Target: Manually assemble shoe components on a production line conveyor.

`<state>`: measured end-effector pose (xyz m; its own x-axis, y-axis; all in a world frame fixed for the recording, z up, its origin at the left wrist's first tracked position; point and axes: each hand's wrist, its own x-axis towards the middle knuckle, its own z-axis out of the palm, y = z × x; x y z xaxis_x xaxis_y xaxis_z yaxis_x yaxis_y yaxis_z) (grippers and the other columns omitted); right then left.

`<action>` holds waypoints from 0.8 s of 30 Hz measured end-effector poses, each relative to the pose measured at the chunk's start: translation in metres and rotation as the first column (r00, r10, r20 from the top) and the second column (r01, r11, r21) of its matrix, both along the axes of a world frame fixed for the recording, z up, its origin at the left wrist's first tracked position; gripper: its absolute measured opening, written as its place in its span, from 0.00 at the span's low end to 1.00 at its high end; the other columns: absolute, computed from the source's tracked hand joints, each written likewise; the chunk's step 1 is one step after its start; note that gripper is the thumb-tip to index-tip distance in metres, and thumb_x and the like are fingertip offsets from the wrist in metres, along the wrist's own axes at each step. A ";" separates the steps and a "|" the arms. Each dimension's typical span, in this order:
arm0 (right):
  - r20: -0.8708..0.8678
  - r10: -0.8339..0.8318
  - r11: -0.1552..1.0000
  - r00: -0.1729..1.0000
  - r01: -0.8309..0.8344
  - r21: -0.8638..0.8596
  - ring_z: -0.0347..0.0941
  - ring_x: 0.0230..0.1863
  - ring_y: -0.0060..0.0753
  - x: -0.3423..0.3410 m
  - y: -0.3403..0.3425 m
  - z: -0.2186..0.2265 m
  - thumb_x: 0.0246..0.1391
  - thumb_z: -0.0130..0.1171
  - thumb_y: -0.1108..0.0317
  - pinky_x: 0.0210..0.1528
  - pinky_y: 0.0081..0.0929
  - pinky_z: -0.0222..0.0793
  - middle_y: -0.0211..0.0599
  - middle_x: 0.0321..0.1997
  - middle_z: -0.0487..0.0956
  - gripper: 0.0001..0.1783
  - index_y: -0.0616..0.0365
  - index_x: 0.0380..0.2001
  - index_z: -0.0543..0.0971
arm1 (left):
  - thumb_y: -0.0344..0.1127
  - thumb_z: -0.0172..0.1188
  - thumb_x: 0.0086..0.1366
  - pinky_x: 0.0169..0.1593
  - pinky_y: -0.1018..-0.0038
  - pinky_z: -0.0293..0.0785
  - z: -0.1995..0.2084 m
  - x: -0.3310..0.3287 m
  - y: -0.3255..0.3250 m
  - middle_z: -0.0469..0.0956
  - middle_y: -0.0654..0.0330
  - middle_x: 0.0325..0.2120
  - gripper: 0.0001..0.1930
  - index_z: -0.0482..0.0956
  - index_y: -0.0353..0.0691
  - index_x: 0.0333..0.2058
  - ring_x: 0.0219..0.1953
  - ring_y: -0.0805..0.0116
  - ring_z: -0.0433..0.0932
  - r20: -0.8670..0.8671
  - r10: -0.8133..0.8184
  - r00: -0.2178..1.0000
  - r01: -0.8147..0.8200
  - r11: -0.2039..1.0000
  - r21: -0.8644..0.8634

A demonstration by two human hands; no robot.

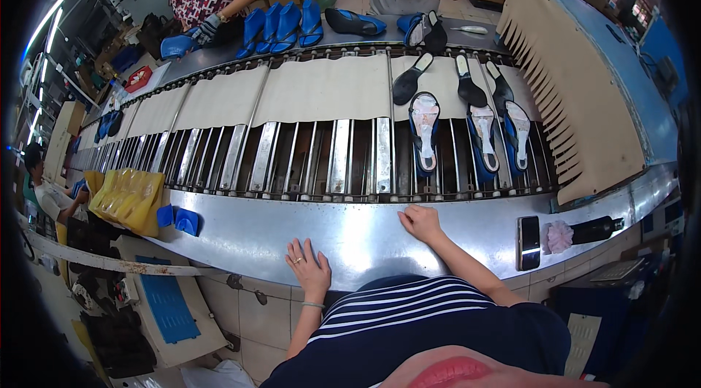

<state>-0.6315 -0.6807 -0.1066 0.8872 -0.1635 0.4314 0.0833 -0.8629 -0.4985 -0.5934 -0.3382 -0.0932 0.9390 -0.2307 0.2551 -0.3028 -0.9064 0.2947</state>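
My left hand (309, 268) lies flat on the steel edge of the conveyor table, fingers apart and nothing in it. Farther right, my right hand (420, 223) rests on the same steel edge (358, 235), its fingers curled in and no object showing in them. Beyond it, on the conveyor, lie several blue shoes with their pale undersides up: one on the left (424, 125), a middle one (483, 138) and a right one (518, 134). Black outsoles, a left one (410, 81), a middle one (471, 85) and a right one (500, 87), lie just past them. Neither hand touches these.
Yellow wrapped forms (130, 200) and blue pieces (187, 222) sit at left. A phone (528, 243) and a black bottle (595, 229) lie at right, near a fringed tunnel cover (577, 89). Two people work across the conveyor beside blue shoes (287, 27); another is at far left.
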 end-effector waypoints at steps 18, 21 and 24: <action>0.000 0.007 1.000 1.000 -0.007 -0.006 0.75 0.19 0.44 -0.003 -0.007 0.006 0.55 0.66 0.62 0.21 0.38 0.69 0.35 0.19 0.75 0.16 0.53 0.17 0.75 | 0.39 0.58 0.65 0.71 0.38 0.47 0.007 -0.005 -0.009 0.61 0.40 0.67 0.27 0.71 0.37 0.62 0.71 0.36 0.55 0.028 0.022 0.999 -0.022 1.000 -0.017; 0.012 0.006 1.000 1.000 -0.006 0.006 0.74 0.19 0.45 -0.003 -0.007 0.006 0.56 0.65 0.62 0.22 0.39 0.67 0.37 0.19 0.75 0.18 0.54 0.16 0.73 | 0.39 0.58 0.65 0.71 0.38 0.47 0.007 -0.007 -0.010 0.61 0.41 0.66 0.27 0.71 0.38 0.62 0.70 0.37 0.55 0.037 0.028 0.999 -0.027 0.999 -0.019; -0.014 0.001 1.000 1.000 -0.002 -0.009 0.74 0.20 0.44 -0.003 -0.009 0.006 0.56 0.66 0.62 0.22 0.39 0.67 0.37 0.19 0.74 0.18 0.54 0.16 0.74 | 0.39 0.58 0.65 0.71 0.39 0.46 0.009 -0.008 -0.011 0.61 0.41 0.66 0.27 0.71 0.38 0.62 0.70 0.37 0.55 0.027 0.032 0.999 -0.032 0.999 -0.014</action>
